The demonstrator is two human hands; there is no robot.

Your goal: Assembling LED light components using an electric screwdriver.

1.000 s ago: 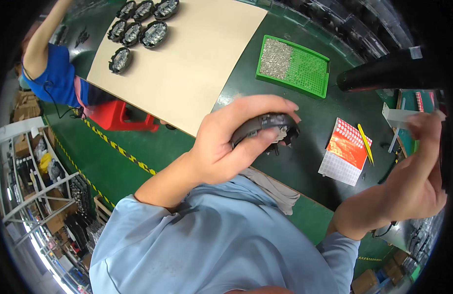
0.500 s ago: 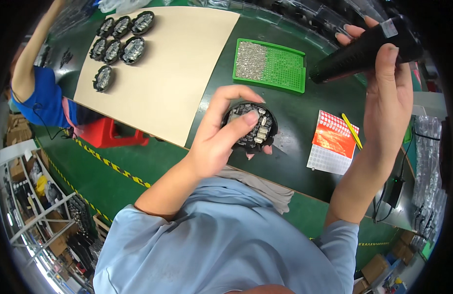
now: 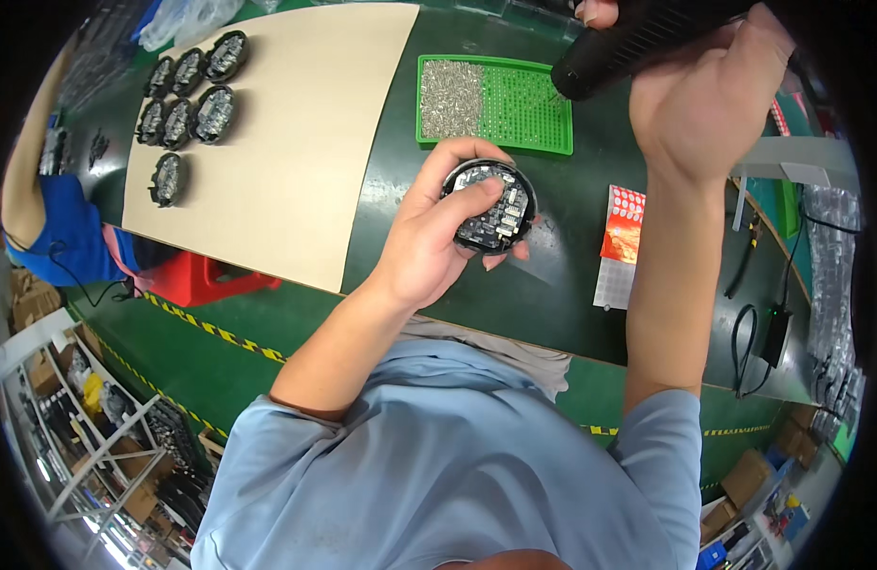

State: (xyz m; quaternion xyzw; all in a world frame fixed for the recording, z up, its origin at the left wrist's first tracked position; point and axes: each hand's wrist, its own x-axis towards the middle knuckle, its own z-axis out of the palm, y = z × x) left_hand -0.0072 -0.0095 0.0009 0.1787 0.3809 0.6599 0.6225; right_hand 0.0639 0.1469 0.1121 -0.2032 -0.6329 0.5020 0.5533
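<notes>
My left hand [image 3: 421,230] is closed around a round black housing with a circuit board [image 3: 508,217] in it, holding it just in front of a green tray. Its thumb presses on the board, which has several white connectors. My right hand [image 3: 695,119] grips a black electric screwdriver [image 3: 614,55], with the fingers partly hidden behind it and cut off at the top. The screwdriver's thin tip points down at the right part of the green tray [image 3: 564,141]; whether it touches cannot be made out. Small silvery screws [image 3: 451,100] fill the tray's left half, and its right half is a grid of holes.
On a beige sheet [image 3: 296,171] at the left lie several similar round housings [image 3: 215,112]. A red and white sticker sheet [image 3: 621,237] lies near my right forearm. Black cables and an adapter [image 3: 776,337] are at the right. Another person's blue sleeve [image 3: 54,233] shows at far left.
My right hand has brought the screwdriver left and up to the tray's right side. My left hand has raised the housing slightly, its board now facing up more. The whole view has shifted.
</notes>
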